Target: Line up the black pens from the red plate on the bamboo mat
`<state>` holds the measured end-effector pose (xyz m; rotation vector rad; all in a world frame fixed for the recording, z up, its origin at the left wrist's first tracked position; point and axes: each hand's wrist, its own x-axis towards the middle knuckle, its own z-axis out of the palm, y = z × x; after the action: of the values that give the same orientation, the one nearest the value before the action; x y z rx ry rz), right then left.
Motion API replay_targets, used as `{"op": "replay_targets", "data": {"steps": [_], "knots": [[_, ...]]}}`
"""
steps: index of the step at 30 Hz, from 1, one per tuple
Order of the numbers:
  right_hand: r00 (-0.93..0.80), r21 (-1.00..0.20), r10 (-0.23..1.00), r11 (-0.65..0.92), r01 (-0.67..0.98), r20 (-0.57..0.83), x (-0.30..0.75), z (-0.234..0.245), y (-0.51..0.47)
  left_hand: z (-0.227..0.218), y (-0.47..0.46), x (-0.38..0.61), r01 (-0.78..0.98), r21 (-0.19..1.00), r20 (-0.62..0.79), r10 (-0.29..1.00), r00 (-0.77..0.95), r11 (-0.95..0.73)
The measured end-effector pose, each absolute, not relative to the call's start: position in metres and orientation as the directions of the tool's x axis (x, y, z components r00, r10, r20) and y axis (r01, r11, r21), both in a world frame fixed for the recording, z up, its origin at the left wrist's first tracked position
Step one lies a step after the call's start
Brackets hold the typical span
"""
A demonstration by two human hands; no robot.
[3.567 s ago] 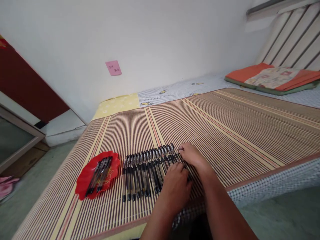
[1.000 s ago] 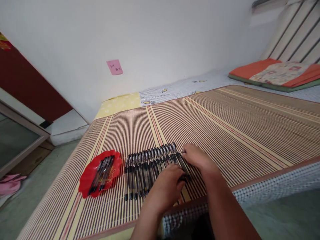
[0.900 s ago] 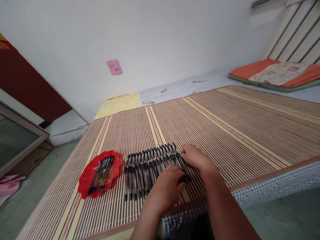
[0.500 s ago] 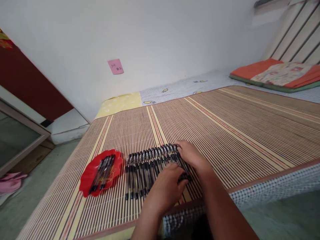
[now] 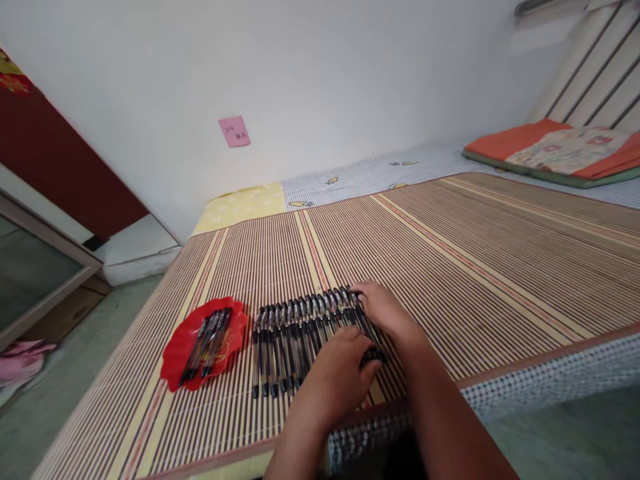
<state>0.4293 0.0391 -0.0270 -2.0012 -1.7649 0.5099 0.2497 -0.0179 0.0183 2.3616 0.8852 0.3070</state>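
A row of black pens point(image 5: 287, 340) with clear barrels lies side by side on the striped mat, caps toward the wall. My left hand point(image 5: 343, 373) is bent over the lower ends at the right side of the row, with dark pen ends between its thumb and fingers. At the cap end of the rightmost pens, my right hand point(image 5: 383, 307) has its fingers curled against them; its fingertips are partly hidden. Left of the row stands a red scalloped plate point(image 5: 173, 353) holding several more black pens point(image 5: 213, 340).
The striped mat point(image 5: 450, 267) covers a bed against a white wall with a pink note point(image 5: 234, 131). Folded orange and floral bedding point(image 5: 565, 150) lies at the back right. A checked cloth point(image 5: 545, 383) hangs along the front edge. Pink cloth point(image 5: 23, 360) lies on the floor at left.
The view has shifted slightly. Both hands keep nearly the same place at the right end of the pen row, and the pens on the plate look unchanged.
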Motion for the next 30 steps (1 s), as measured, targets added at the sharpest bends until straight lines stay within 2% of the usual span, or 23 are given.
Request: {"op": "replay_targets", "data": {"steps": [7, 13, 23, 30], "knots": [[0.267, -0.454, 0.954, -0.298, 0.84, -0.133, 0.441, -0.016, 0.026, 0.022, -0.011, 0.239, 0.496, 0.645, 0.042, 0.675, 0.737, -0.581], [0.236, -0.475, 0.955, -0.294, 0.829, -0.179, 0.433, -0.012, 0.025, 0.027, 0.002, 0.219, 0.566, 0.633, 0.042, 0.754, 0.655, -0.528], [0.202, -0.519, 0.961, -0.273, 0.81, -0.19, 0.432, -0.016, 0.027, 0.031, 0.008, 0.209, 0.582, 0.639, 0.041, 0.778, 0.627, -0.503], [0.226, -0.482, 0.959, -0.282, 0.829, -0.173, 0.433, -0.013, 0.026, 0.037, 0.005, 0.207, 0.616, 0.611, 0.035, 0.794, 0.607, -0.498]]}}
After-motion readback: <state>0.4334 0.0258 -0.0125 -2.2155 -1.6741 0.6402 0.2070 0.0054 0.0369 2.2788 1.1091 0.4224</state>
